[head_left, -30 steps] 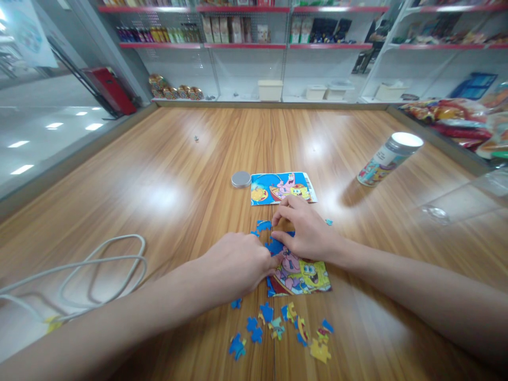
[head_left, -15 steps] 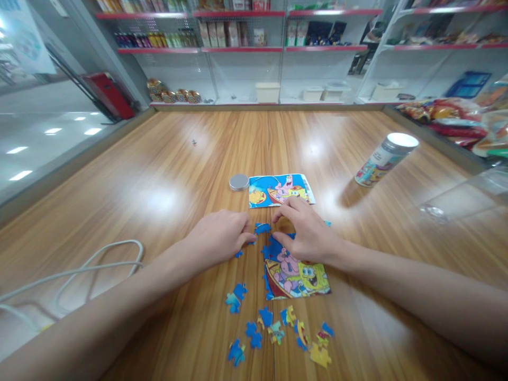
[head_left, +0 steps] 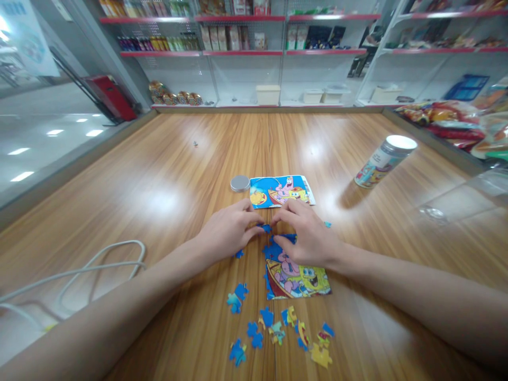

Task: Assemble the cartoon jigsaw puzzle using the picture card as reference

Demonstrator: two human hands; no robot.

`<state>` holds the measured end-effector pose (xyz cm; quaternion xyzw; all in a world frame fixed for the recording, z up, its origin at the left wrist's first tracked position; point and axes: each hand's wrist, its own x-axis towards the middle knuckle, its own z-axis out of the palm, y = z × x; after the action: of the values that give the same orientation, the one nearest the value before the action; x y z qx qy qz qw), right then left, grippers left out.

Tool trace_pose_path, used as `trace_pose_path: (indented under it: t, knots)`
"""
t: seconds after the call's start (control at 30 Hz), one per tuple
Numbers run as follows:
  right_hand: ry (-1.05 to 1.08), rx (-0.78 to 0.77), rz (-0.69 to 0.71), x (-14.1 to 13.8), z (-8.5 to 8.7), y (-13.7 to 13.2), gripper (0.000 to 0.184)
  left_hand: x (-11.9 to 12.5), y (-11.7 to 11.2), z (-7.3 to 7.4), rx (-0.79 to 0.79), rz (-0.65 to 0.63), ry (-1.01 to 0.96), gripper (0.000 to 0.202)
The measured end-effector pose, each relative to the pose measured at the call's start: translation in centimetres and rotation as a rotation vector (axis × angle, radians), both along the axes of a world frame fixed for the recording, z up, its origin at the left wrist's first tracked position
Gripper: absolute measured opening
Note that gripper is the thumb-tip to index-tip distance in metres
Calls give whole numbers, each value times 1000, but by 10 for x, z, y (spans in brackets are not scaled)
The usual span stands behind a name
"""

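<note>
A partly built cartoon jigsaw (head_left: 297, 278) lies on the wooden table (head_left: 166, 174) in front of me. My left hand (head_left: 228, 233) pinches a small blue puzzle piece (head_left: 265, 228) just above the jigsaw's top left corner. My right hand (head_left: 307, 235) rests curled on the jigsaw's upper edge, fingertips meeting the left hand's at that piece. Several loose blue and yellow pieces (head_left: 278, 333) are scattered nearer to me, with one blue piece (head_left: 237, 296) apart to the left.
A printed reference picture (head_left: 281, 191) and a round metal lid (head_left: 240, 183) lie beyond my hands. A cartoon-printed tube can (head_left: 384, 160) stands at the right. A white cable (head_left: 79, 270) loops at the left. Shop shelves (head_left: 246, 50) line the far wall.
My left hand moved up from the jigsaw's left edge and took hold of a blue piece near the top. My right hand shifted slightly. A blue piece now shows at lower left.
</note>
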<state>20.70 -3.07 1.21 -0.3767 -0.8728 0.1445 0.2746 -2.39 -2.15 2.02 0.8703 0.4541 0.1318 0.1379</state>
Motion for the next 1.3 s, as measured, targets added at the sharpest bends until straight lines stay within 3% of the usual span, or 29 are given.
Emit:
trace_pose_path:
  t: [0.17, 0.63, 0.97, 1.3]
  knots:
    - [-47, -4, -2, -1, -3, 0, 35, 0, 1, -6, -54, -36, -56, 18]
    - [-70, -31, 7, -1, -4, -2, 28, 1, -8, 14, -109, -19, 106, 14]
    - [-80, -46, 14, -2, -2, -2, 28, 1, -3, 6, -363, 34, -44, 14]
    - [-88, -47, 14, -1, -4, -2, 28, 2, 0, 11, -463, 78, -107, 13]
